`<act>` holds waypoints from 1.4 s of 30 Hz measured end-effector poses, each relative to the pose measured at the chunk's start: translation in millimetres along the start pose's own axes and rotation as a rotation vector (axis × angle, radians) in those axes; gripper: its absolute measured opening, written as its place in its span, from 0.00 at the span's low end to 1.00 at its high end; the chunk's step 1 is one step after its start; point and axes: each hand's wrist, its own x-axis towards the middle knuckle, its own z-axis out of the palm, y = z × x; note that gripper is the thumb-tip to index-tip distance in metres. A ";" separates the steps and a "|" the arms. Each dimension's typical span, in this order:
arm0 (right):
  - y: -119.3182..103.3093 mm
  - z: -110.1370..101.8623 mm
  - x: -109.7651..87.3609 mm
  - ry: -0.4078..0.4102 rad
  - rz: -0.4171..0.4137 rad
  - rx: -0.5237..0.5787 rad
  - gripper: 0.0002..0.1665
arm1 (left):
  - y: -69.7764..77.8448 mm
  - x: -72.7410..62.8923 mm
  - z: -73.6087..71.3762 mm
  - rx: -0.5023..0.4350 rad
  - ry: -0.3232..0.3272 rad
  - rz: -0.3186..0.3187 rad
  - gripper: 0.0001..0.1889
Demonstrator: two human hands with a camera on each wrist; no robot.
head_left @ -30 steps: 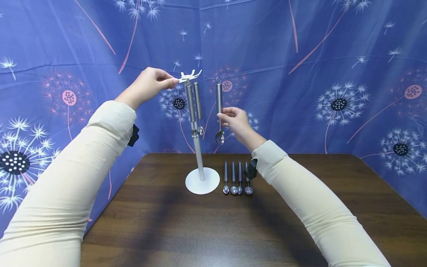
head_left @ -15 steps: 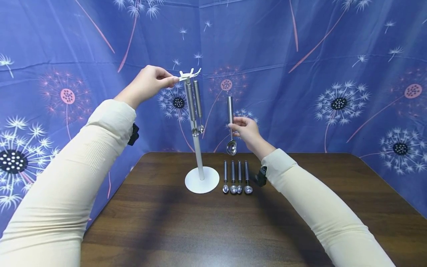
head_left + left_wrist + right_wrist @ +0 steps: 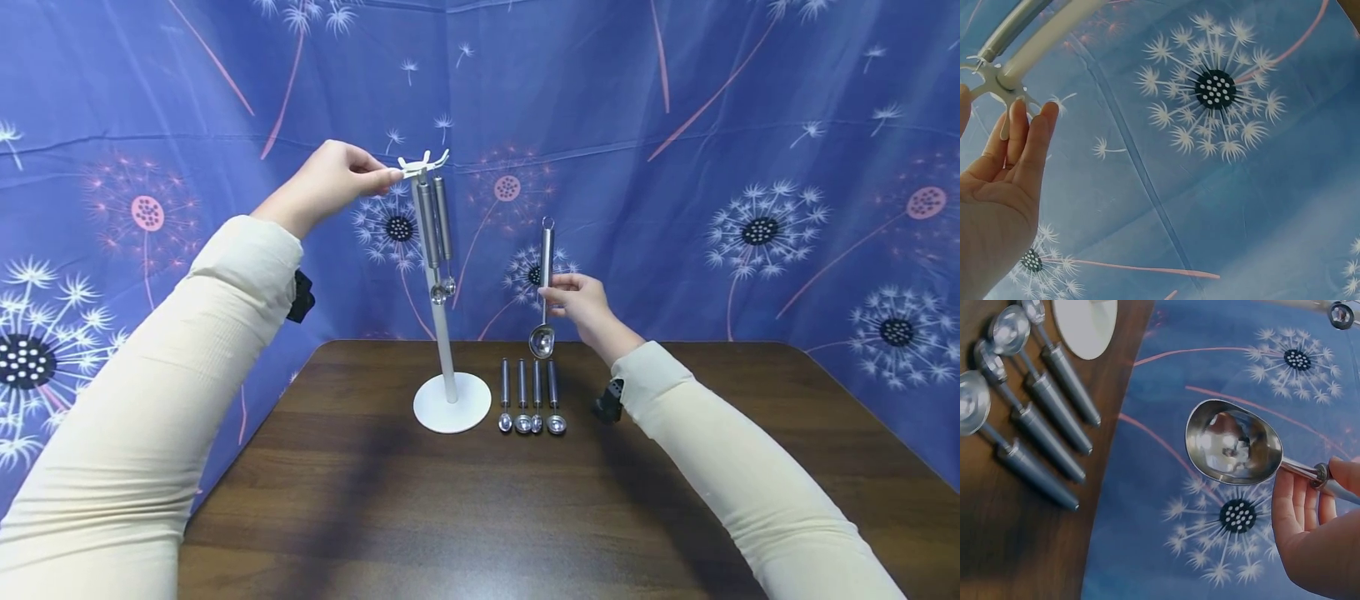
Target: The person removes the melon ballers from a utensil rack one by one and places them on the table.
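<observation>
A white stand has a round base, an upright pole and several upturned hooks at its top. My left hand pinches one hook between thumb and fingers. Two steel utensils with small bowls hang from the stand, a front one and one behind. To the right of the stand, my right hand grips a steel ice cream scoop at the lower end of its handle. The scoop hangs bowl down, its ring up, above the table.
Several more steel scoops lie in a row on the brown wooden table, right of the stand's base, handles toward the back. A blue curtain with dandelion print stands right behind the table.
My right hand has carried the ice cream scoop right and down, away from the stand. My left hand has stayed at the hook, and the hanging utensils have hardly moved.
</observation>
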 end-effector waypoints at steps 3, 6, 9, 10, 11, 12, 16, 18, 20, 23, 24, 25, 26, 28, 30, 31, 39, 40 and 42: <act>4.7 -4.7 -0.5 -0.006 0.018 -0.022 0.24 | 1.6 -0.1 -2.8 -0.033 -0.017 -0.030 0.29; 10.8 -10.0 -0.9 -0.011 0.038 -0.039 0.25 | 3.0 0.7 -3.9 -0.072 -0.031 -0.051 0.28; 16.4 -15.4 -2.6 -0.020 0.058 -0.048 0.25 | 4.1 1.8 -3.4 -0.118 -0.042 -0.068 0.28; 18.2 -17.1 -3.6 -0.024 0.067 -0.054 0.25 | 4.3 2.0 -3.4 -0.129 -0.044 -0.070 0.28; 19.8 -18.6 -4.5 -0.029 0.076 -0.056 0.24 | 4.4 2.1 -3.2 -0.136 -0.048 -0.072 0.28; 21.5 -20.1 -5.4 -0.035 0.082 -0.059 0.24 | 4.6 1.9 -3.3 -0.139 -0.051 -0.074 0.28; 28.8 -25.4 -7.5 -0.041 0.114 -0.044 0.20 | 4.4 1.1 -3.9 -0.153 -0.064 -0.090 0.29; 32.6 -28.4 -7.9 -0.046 0.125 -0.037 0.20 | 4.6 1.0 -4.3 -0.163 -0.068 -0.102 0.30; 36.4 -31.4 -8.5 -0.051 0.136 -0.038 0.20 | 4.8 1.3 -4.4 -0.172 -0.073 -0.113 0.31; 42.3 -36.0 -9.7 -0.061 0.148 -0.038 0.21 | 5.0 2.5 -4.3 -0.183 -0.077 -0.123 0.31; 44.3 -37.6 -10.2 -0.064 0.153 -0.040 0.21 | 5.0 2.8 -4.2 -0.187 -0.078 -0.125 0.31; 46.3 -38.8 -10.7 -0.065 0.161 -0.043 0.21 | 5.1 3.1 -4.1 -0.191 -0.079 -0.126 0.31; 48.2 -40.0 -11.3 -0.068 0.167 -0.045 0.22 | 5.1 3.4 -3.9 -0.194 -0.080 -0.129 0.31; 51.8 -42.1 -12.7 -0.077 0.182 -0.053 0.23 | 5.5 3.4 -3.5 -0.202 -0.078 -0.132 0.30; 54.9 -43.4 -14.8 -0.085 0.195 -0.070 0.24 | 5.7 3.3 -3.3 -0.219 -0.074 -0.129 0.29; 56.8 -44.1 -15.6 -0.090 0.202 -0.079 0.25 | 5.8 3.3 -3.1 -0.225 -0.073 -0.129 0.29; 68.5 -49.1 -23.8 -0.138 0.257 -0.128 0.25 | 6.8 3.6 -2.1 -0.240 -0.078 -0.145 0.30; 70.4 -49.7 -24.0 -0.147 0.264 -0.130 0.25 | 7.3 3.3 -2.0 -0.237 -0.078 -0.151 0.30; 74.9 -51.2 -23.7 -0.162 0.277 -0.131 0.24 | 8.2 2.9 -2.1 -0.237 -0.080 -0.148 0.30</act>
